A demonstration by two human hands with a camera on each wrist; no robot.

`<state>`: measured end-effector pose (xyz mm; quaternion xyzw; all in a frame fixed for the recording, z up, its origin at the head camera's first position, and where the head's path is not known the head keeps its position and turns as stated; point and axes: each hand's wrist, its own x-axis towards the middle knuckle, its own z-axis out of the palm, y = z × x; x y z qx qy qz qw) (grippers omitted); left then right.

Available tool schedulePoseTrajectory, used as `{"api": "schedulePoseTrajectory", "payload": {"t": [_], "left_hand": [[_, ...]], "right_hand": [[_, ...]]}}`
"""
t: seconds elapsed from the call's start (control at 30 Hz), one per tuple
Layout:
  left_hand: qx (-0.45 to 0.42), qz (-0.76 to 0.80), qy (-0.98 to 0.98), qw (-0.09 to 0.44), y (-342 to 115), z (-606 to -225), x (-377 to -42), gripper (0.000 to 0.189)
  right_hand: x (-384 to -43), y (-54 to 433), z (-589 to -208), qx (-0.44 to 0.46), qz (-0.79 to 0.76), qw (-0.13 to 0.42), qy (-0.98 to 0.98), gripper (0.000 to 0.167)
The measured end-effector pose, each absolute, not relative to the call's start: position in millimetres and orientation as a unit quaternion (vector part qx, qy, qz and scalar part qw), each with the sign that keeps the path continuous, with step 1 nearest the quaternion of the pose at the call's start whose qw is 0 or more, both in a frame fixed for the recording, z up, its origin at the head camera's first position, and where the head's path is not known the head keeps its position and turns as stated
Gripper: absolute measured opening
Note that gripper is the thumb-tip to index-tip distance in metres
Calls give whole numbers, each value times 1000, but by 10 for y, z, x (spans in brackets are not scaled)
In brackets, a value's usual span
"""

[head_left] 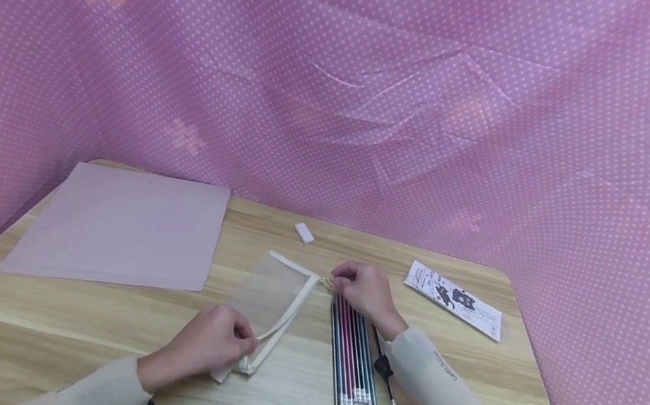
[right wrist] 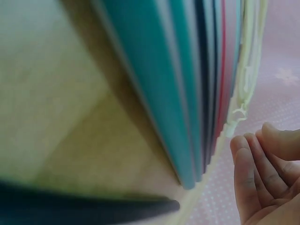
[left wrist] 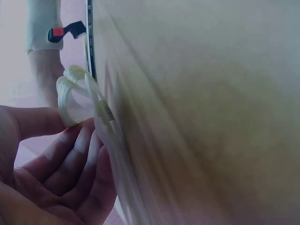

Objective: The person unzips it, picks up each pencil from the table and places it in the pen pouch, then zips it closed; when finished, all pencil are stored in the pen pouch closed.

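A sheer mesh zipper pouch (head_left: 278, 288) with cream edging lies slantwise on the table. My left hand (head_left: 205, 340) pinches the cream zipper edge near the pouch's near end; in the left wrist view the edging (left wrist: 70, 96) loops up above the thumb and fingertips. At the far end my right hand (head_left: 368, 292) hovers with fingertips right beside the small yellowish pull loop (head_left: 326, 282). In the right wrist view its fingers (right wrist: 267, 171) are loosely bent, with nothing seen between them. Below that hand lies a row of teal, pink and dark pencils (head_left: 351, 357), white erasers toward me.
One dark pencil (head_left: 392, 396) lies apart, partly under my right wrist. A white eraser (head_left: 303, 232) sits near the back. To the right is a packet with black cartoon prints (head_left: 457, 300); at left, a large pale sheet (head_left: 127, 227). Pink dotted cloth (head_left: 343, 91) hangs around the table.
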<state>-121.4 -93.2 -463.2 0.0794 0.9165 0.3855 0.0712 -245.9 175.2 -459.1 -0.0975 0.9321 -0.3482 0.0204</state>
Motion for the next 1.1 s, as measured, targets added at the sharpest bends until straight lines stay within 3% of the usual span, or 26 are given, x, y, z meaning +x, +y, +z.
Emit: {"api": "schedulePoseTrajectory", "payload": {"t": [0.6,1.1], "left_hand": [[109,304,944,65,-871,-4587,-1268,16],[116,300,945,64,-854,-4579,-1310,17]], "right_hand": [[-2069,2164,-4345,-62,-399,-32,914,21],[-1742,2722,-4449,-21,-378,-51,924,25]]}}
